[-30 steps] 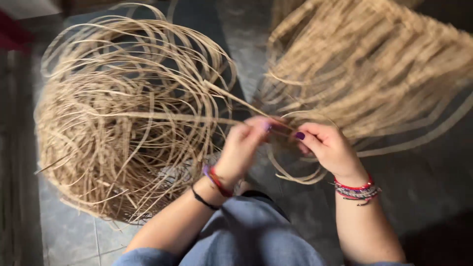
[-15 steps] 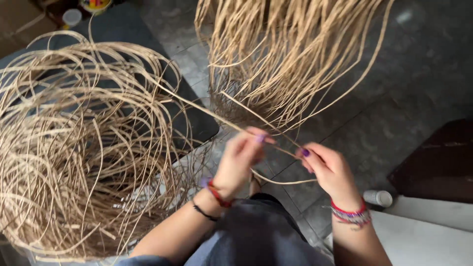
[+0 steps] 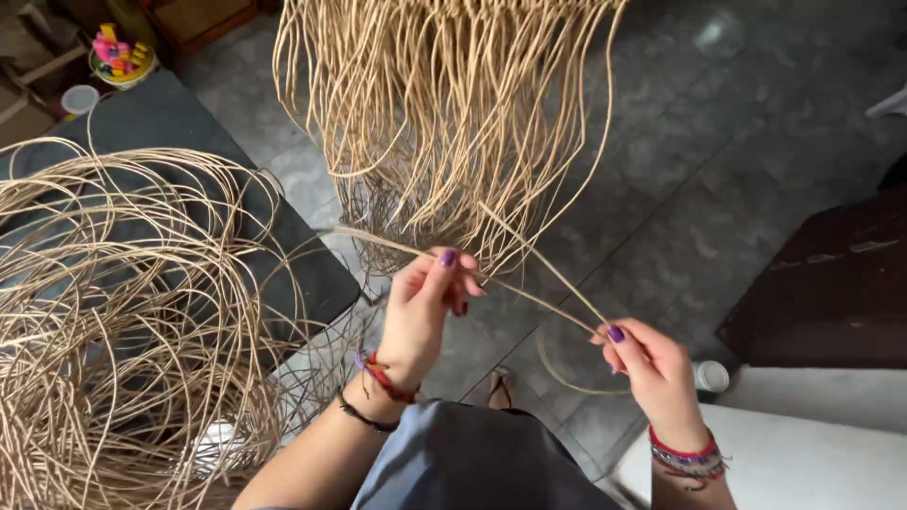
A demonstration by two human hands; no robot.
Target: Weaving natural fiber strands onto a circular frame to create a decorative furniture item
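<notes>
The floor [image 3: 737, 123] is dark grey stone tile with pale grout lines, mottled and faintly glossy where light catches it near the top right. Over it, at upper centre, a hanging bundle of pale cane strands [image 3: 444, 113] fans downward, its loose ends curling just above the tiles. On the left a big tangled coil of the same cane [image 3: 123, 321] sprawls over a dark mat [image 3: 189, 123] that covers part of the floor. In the top left corner sit a small bowl of bright toy blocks [image 3: 118, 57] and a white lid [image 3: 79, 98]. A dark brown wooden cabinet [image 3: 831, 283] stands at the right edge, with a white surface [image 3: 803, 453] below it and a small white cup [image 3: 710, 376] between them. The left hand [image 3: 425, 307] pinches a single cane strand [image 3: 539, 293] between thumb and fingers, the other fingers curled; the right hand [image 3: 652, 364] pinches the same strand lower down, thumb on top. The strand runs taut between the hands, above the person's lap and a sandalled foot [image 3: 501, 385].
</notes>
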